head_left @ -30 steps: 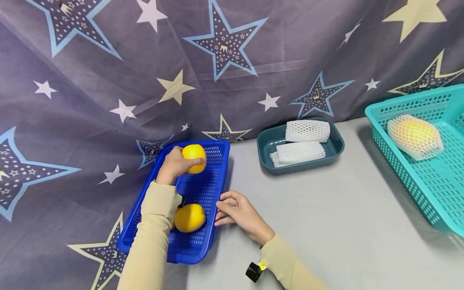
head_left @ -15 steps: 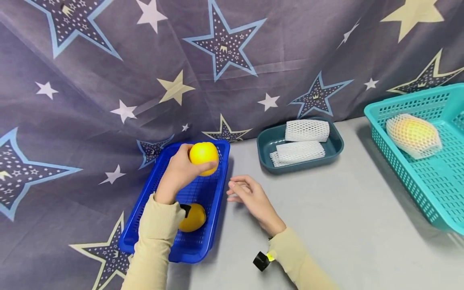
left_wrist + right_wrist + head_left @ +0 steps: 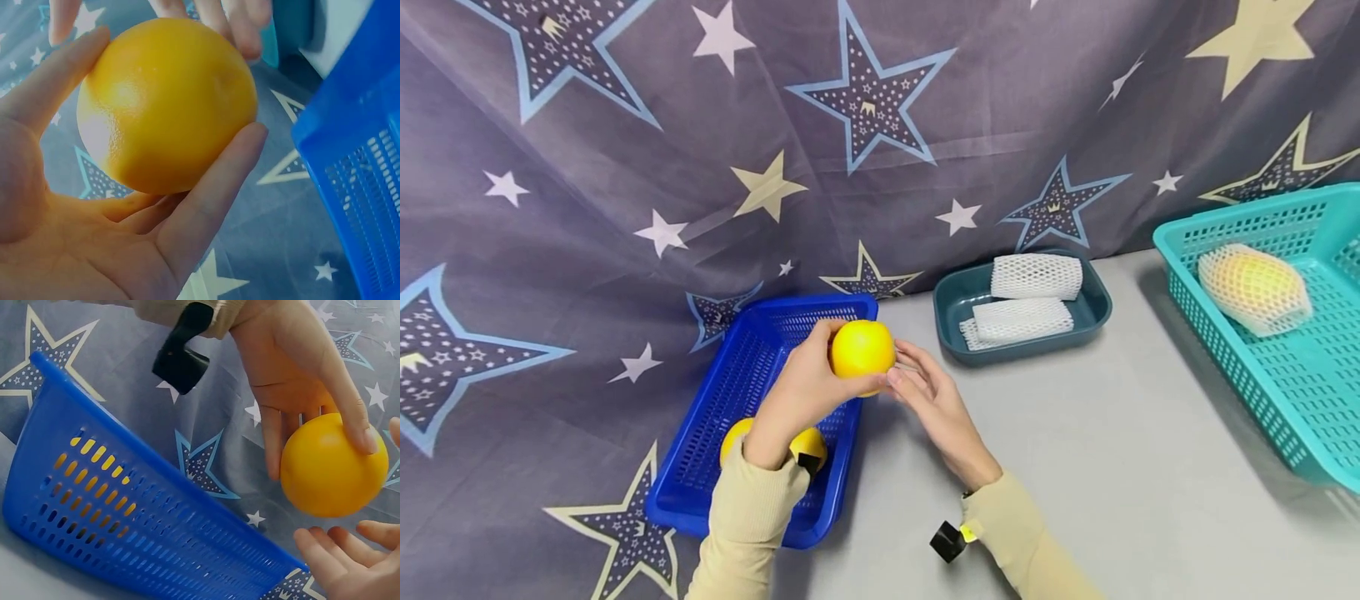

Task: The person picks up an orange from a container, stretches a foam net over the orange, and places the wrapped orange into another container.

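A round yellow-orange fruit, like an orange (image 3: 862, 348), is in my left hand (image 3: 805, 383) above the blue basket's right rim. The left wrist view shows the orange (image 3: 167, 106) gripped between thumb and fingers, its skin smooth and shiny. My right hand (image 3: 946, 417) is at the fruit's right side, fingers loosely bent and spread. In the right wrist view, its fingertips lie just below the orange (image 3: 334, 465). Inside the blue basket (image 3: 842, 492) are yellow fruits (image 3: 735, 437), partly hidden by my left wrist and sleeve.
A dark teal tray (image 3: 951, 312) holding white foam net sleeves (image 3: 1022, 319) stands at the back, against the star-patterned curtain (image 3: 880, 200). At the right, a turquoise basket (image 3: 1232, 392) holds a yellow fruit in a foam net (image 3: 1255, 289). Grey tabletop (image 3: 1075, 450) lies between them.
My left hand has carried the orange rightward from over the blue basket's inside to its right rim. My right hand has left the rim and moved up beside the fruit.
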